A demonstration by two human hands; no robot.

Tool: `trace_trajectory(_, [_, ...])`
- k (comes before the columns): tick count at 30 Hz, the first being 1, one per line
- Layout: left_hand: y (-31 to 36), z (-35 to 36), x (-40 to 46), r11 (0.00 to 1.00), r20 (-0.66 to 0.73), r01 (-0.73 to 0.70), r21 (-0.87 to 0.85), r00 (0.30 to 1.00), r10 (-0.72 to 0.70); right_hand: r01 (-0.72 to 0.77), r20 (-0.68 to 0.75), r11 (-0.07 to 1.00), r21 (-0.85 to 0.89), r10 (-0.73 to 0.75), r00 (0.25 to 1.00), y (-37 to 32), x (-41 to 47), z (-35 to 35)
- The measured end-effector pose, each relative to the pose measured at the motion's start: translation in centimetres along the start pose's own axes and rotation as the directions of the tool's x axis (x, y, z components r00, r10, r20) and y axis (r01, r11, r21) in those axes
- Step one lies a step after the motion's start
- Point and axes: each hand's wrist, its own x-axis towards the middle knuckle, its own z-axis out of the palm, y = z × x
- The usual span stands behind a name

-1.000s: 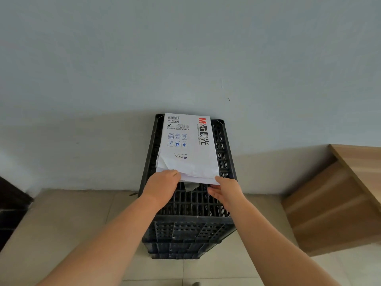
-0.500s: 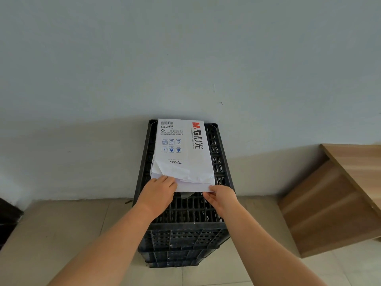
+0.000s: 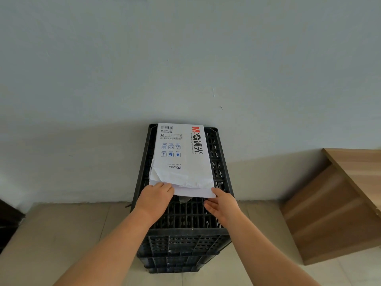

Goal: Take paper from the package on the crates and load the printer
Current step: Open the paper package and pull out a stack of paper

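Note:
A white paper package [image 3: 183,153] with red and black print lies on a stack of black plastic crates [image 3: 183,240] against the wall. Its near end is torn open, and a wad of white sheets [image 3: 195,192] sticks out toward me. My left hand [image 3: 155,200] rests knuckles-up on the near left corner of the package, fingers curled over the sheets. My right hand [image 3: 221,204] pinches the near right corner of the protruding sheets. No printer is in view.
A pale wall rises right behind the crates. A wooden desk or shelf unit [image 3: 338,205] stands to the right. A dark piece of furniture [image 3: 8,223] shows at the left edge. Tiled floor [image 3: 61,234] surrounds the crates.
The sheets have slid a little further out of the torn end of the package. Both hands have shifted slightly toward me along with them.

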Motion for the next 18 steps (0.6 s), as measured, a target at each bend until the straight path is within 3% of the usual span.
trace_trajectory(6, [1.2,-0.1,-2.6,0.997,-0.044,-0.044,-0.058,0.998,0.042,0.026,0.088,0.999,-0.020,-0.024,0.996,0.1,-0.6,-0.3])
trace_trajectory(10, [0.8,-1.7,-3.7,0.976,-0.102,-0.088,-0.201,0.992,0.069,0.075,0.081,0.993,-0.087,-0.068,0.994,0.1,-1.1,-0.1])
trace_trajectory(12, [0.6,-2.8,-4.4,0.952,-0.073,0.025,-0.306,0.996,-0.050,0.084,0.083,0.992,-0.093,-0.076,0.994,0.1,-1.6,-0.2])
trace_trajectory(13, [0.7,-3.6,-4.8,0.903,-0.054,0.141,-0.406,0.983,-0.177,0.084,0.082,0.993,-0.087,-0.077,0.994,0.2,-1.9,-0.3])
trace_trajectory(14, [0.7,-4.2,-5.1,0.794,-0.019,0.273,-0.544,0.941,-0.337,0.082,0.080,0.993,-0.083,-0.076,0.994,0.3,-2.2,-0.5])
trace_trajectory(16, [0.5,-5.1,-5.2,0.368,0.201,0.494,-0.788,0.771,-0.604,0.076,0.088,0.994,-0.082,-0.069,0.994,0.6,-3.0,-0.7])
trace_trajectory(18, [-0.1,-5.4,-5.1,-0.105,0.520,0.576,-0.810,0.625,-0.582,0.063,0.093,0.995,-0.077,-0.056,0.994,0.9,-3.9,-0.9])
